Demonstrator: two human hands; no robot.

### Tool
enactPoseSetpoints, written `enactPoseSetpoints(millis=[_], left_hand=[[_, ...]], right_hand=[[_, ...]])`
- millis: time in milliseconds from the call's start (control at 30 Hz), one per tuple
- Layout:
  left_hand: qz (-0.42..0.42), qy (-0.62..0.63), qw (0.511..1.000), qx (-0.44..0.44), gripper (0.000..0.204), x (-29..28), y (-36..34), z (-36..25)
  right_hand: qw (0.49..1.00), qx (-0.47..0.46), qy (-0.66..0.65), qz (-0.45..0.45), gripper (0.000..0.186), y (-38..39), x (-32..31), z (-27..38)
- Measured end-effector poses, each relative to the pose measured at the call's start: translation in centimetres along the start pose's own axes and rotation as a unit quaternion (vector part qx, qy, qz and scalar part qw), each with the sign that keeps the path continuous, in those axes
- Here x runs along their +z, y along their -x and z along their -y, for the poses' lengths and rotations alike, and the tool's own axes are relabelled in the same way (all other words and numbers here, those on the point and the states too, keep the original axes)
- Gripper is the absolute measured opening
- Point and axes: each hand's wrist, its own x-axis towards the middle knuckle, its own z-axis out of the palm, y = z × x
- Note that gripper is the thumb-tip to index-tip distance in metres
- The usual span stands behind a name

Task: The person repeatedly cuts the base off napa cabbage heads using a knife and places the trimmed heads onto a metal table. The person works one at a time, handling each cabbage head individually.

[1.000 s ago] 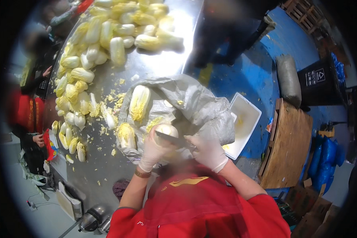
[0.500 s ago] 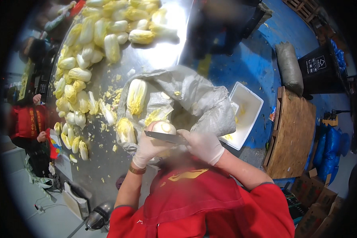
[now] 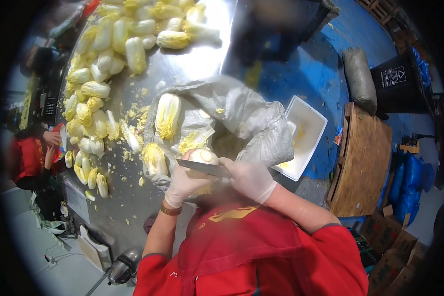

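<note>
head view — knife blade hides part of the cabbage.

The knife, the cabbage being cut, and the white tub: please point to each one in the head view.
knife [image 3: 202,167], head view, middle of the blade.
cabbage [image 3: 203,157], head view, pale cut base above the blade.
white tub [image 3: 314,114], head view, far rim.

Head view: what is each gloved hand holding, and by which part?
The left hand cups a napa cabbage from below, near its cut base. The right hand grips a knife by its handle.
</note>
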Motion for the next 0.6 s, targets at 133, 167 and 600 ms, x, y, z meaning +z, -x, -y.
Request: enactPoseSetpoints(millis=[133, 167, 600], left_hand=[[0.001, -0.035, 0.999, -0.002, 0.067, -0.17, -0.2, -0.27], [0.0, -0.037, 0.999, -0.002, 0.067, -0.14, -0.23, -0.23], [0.005, -0.019, 1.0, -0.008, 0.067, -0.11, -0.43, 0.34]], right_hand=[[0.999, -0.024, -0.016, -0.023, 0.028, 0.23, 0.04, -0.25], [0.999, -0.027, -0.012, -0.018, 0.029, 0.26, 0.04, -0.22], [1.0, -0.007, -0.015, -0.015, 0.037, 0.53, 0.3, -0.01]])
